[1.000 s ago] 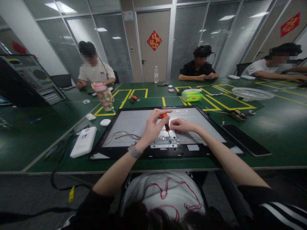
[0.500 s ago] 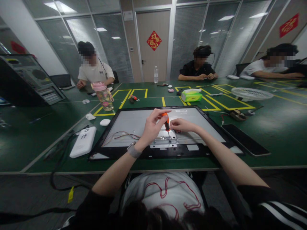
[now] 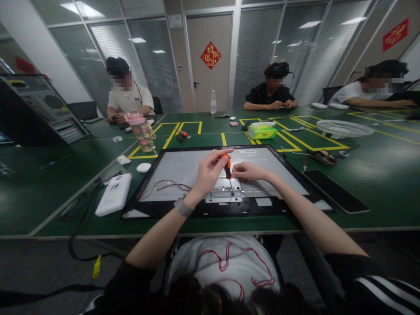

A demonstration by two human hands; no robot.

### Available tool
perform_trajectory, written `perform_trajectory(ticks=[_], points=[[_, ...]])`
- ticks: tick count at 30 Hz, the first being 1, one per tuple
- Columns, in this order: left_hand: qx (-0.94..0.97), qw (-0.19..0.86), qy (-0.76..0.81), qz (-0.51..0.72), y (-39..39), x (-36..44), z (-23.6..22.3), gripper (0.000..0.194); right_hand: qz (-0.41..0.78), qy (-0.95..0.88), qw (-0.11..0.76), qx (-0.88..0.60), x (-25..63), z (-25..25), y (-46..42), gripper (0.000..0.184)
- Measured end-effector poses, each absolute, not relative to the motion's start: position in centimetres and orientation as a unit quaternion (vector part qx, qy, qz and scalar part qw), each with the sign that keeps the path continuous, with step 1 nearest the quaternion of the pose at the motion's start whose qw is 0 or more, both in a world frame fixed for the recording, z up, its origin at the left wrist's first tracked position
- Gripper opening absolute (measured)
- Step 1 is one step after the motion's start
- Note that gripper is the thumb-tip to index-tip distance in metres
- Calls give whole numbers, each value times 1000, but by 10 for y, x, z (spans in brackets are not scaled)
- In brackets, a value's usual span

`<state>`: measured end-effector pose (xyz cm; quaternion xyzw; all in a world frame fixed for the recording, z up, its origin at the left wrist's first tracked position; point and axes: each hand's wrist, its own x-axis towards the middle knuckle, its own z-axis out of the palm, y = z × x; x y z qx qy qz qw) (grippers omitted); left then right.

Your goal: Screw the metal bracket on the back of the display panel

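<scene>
An upright screwdriver (image 3: 228,167) with an orange and black handle stands with its shaft on a metal bracket (image 3: 236,185). My left hand (image 3: 210,170) is closed around the top of the handle, one finger stretched over its end. Curled beside the handle's lower end is my right hand (image 3: 247,171), its fingertips pressed together against the screwdriver's neck. Under both hands lies a flat display panel (image 3: 278,175) with a black frame and a grey metal back. Loose thin wires (image 3: 167,183) run across the panel to the left of the bracket. The screwdriver's tip is too small to make out.
A white power bank (image 3: 113,196) and a round white case (image 3: 143,167) lie left of the panel, a phone (image 3: 334,191) right of it. Beyond stand a pink-lidded bottle (image 3: 142,133), a green tissue pack (image 3: 262,130) and a white fan grille (image 3: 344,129). Several people sit across the table.
My left thumb and fingers have shifted slightly on the screwdriver's handle, showing more of it. My right hand has stayed put. The person at the left has brought both hands together.
</scene>
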<state>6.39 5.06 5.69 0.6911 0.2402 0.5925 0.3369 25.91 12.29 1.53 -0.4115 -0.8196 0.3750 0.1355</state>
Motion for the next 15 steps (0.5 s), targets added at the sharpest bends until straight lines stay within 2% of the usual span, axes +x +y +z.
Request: perform_trajectory(ticks=[4,10,15], points=[[705,282,253,599,49,63,59,17,369,-824,137,-407,259,16,122,39],[703,316,238,591,50,62,59,30,381,-815,134,-416,258,17,122,37],[708,289,252,593,47,64,61,17,369,-820,131,-417,258,18,120,39]])
